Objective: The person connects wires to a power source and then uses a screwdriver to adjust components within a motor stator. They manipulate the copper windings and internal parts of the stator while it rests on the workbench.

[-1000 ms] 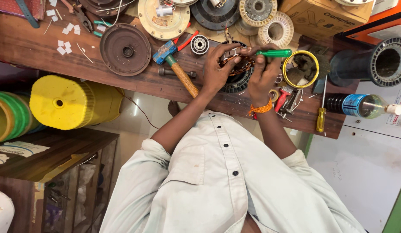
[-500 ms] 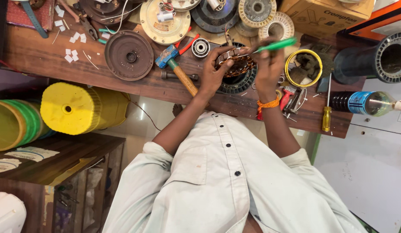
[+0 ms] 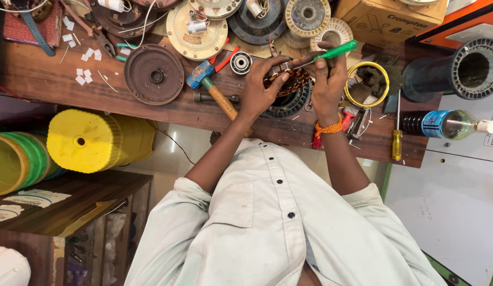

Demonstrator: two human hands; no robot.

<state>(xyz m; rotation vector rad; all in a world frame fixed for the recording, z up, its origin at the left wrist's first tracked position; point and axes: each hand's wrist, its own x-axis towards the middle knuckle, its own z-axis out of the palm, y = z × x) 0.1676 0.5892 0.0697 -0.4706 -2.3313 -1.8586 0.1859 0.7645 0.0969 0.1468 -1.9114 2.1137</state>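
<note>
My left hand [image 3: 259, 87] grips a motor stator with copper windings [image 3: 290, 83], held over a black ribbed ring [image 3: 289, 107] on the wooden bench [image 3: 40, 74]. My right hand [image 3: 328, 85], with an orange thread at the wrist, holds a green-handled screwdriver [image 3: 336, 51]. Its metal tip reaches left to the top of the stator, near my left fingertips. Both forearms come up from my pale buttoned shirt [image 3: 267, 233].
A blue-headed hammer [image 3: 212, 87], a bearing [image 3: 240, 62] and a dark round cover [image 3: 153, 74] lie left of my hands. To the right are a yellow-rimmed tin [image 3: 367, 85], a yellow-handled screwdriver [image 3: 397, 139], a bottle [image 3: 447, 124] and a black cylinder [image 3: 458, 69]. A yellow drum [image 3: 92, 140] stands below the bench.
My right hand has tilted the green screwdriver handle upward and moved it slightly higher. My left hand stays on the stator. The view has shifted a little.
</note>
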